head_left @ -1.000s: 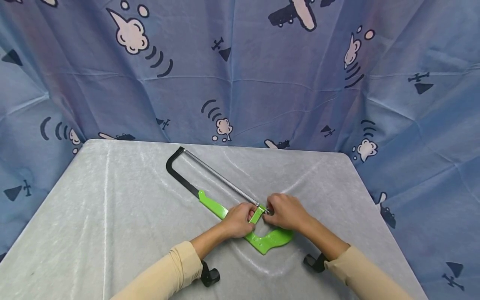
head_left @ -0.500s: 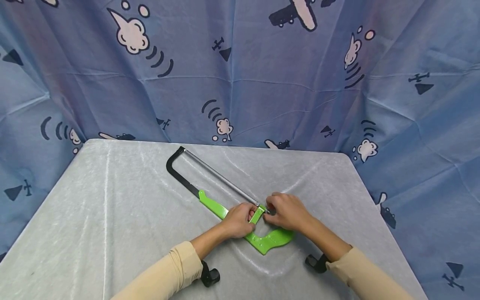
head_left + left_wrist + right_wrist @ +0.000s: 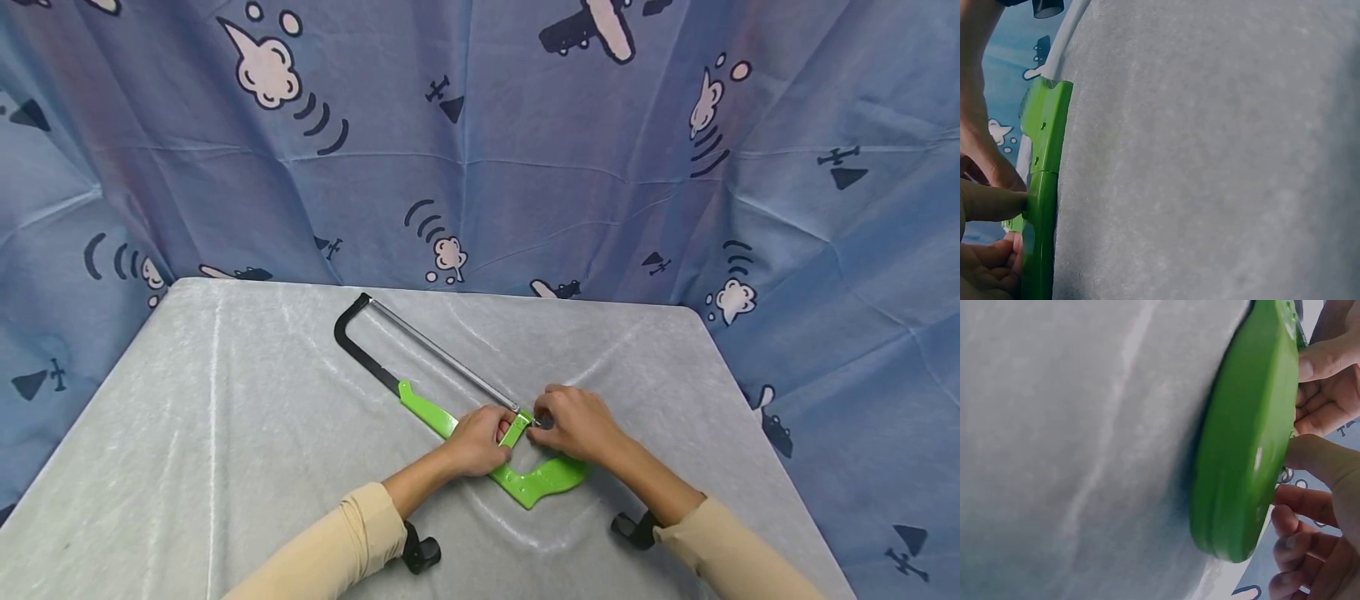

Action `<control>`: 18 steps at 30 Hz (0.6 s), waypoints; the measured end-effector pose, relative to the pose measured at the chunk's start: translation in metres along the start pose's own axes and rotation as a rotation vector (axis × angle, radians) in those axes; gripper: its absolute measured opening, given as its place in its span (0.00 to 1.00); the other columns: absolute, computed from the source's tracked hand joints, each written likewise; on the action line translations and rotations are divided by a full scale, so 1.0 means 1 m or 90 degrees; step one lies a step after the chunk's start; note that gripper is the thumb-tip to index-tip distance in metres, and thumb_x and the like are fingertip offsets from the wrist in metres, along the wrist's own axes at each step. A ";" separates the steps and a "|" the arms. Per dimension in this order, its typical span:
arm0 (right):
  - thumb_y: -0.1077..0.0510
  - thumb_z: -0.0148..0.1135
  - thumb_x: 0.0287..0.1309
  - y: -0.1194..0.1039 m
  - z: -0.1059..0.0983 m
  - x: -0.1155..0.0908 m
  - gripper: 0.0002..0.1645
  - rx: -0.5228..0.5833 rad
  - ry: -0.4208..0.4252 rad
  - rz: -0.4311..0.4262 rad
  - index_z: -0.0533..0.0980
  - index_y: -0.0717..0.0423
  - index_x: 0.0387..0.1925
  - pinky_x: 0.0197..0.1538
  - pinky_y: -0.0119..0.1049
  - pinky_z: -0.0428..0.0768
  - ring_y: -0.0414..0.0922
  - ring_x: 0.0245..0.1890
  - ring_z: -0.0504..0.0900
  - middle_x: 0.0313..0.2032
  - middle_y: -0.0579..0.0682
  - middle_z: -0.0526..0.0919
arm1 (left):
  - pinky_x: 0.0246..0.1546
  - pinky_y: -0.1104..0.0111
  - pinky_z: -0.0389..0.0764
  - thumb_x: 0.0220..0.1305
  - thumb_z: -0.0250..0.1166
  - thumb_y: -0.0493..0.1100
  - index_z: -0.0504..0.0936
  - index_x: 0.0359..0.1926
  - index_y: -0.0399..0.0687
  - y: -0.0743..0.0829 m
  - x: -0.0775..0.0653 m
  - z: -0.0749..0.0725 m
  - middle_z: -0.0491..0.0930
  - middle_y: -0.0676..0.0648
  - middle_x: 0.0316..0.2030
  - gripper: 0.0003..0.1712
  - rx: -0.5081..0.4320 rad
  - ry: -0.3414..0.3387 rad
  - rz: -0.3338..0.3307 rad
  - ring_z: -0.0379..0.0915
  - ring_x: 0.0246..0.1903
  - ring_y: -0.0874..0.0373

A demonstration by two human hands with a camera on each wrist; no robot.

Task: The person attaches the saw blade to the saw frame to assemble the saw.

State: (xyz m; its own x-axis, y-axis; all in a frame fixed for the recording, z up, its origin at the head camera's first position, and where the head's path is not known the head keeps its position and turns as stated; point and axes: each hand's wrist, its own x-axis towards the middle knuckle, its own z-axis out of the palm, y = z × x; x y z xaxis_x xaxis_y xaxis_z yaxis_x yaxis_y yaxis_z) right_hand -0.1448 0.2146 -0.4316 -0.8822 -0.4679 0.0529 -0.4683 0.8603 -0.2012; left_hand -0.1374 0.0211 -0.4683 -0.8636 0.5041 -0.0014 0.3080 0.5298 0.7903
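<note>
A hacksaw (image 3: 426,410) lies flat on the table, its black bow toward the far left and its green handle (image 3: 551,478) toward the near right. My left hand (image 3: 474,443) grips the green post at the handle end, thumb on the near side. At the tip of that post, my right hand (image 3: 576,423) pinches the small metal wing nut (image 3: 537,423), which the fingers partly hide. In the right wrist view, the green handle (image 3: 1244,444) stands beside my right hand's bent fingers (image 3: 1297,547). The left wrist view has my left thumb (image 3: 994,203) against the green frame (image 3: 1041,212).
Grey plush cloth covers the table (image 3: 247,417). A blue patterned curtain (image 3: 525,208) hangs behind and along both sides. Black wrist mounts (image 3: 420,552) sit under both beige sleeves.
The right hand's fingers have shifted very slightly at the wing nut. The hacksaw and my left hand stay in place.
</note>
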 end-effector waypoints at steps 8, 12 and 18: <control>0.53 0.75 0.51 0.009 -0.002 0.001 0.07 0.103 -0.038 -0.015 0.83 0.49 0.25 0.27 0.32 0.72 0.32 0.22 0.71 0.22 0.37 0.77 | 0.32 0.73 0.67 0.46 0.67 0.30 0.81 0.42 0.41 -0.001 0.000 0.001 0.75 0.51 0.28 0.18 0.000 0.002 -0.001 0.65 0.28 0.66; 0.56 0.72 0.56 0.017 -0.002 0.002 0.06 0.210 -0.085 -0.018 0.84 0.52 0.26 0.25 0.30 0.71 0.32 0.20 0.70 0.20 0.38 0.78 | 0.32 0.72 0.67 0.46 0.68 0.30 0.81 0.43 0.41 0.000 0.001 0.000 0.75 0.51 0.29 0.19 0.002 0.002 -0.001 0.65 0.28 0.66; 0.61 0.64 0.63 0.027 0.002 0.005 0.08 0.350 -0.158 -0.031 0.84 0.61 0.30 0.23 0.30 0.69 0.34 0.19 0.69 0.21 0.47 0.79 | 0.33 0.73 0.68 0.45 0.67 0.30 0.81 0.43 0.40 0.000 0.000 0.000 0.75 0.50 0.29 0.19 0.000 0.004 0.001 0.65 0.29 0.66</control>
State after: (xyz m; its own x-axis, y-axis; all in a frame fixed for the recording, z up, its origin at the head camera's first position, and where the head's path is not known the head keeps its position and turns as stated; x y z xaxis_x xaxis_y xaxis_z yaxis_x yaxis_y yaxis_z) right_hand -0.1619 0.2354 -0.4390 -0.7916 -0.5945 -0.1412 -0.3564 0.6369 -0.6836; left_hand -0.1376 0.0212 -0.4687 -0.8654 0.5010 0.0041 0.3101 0.5292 0.7898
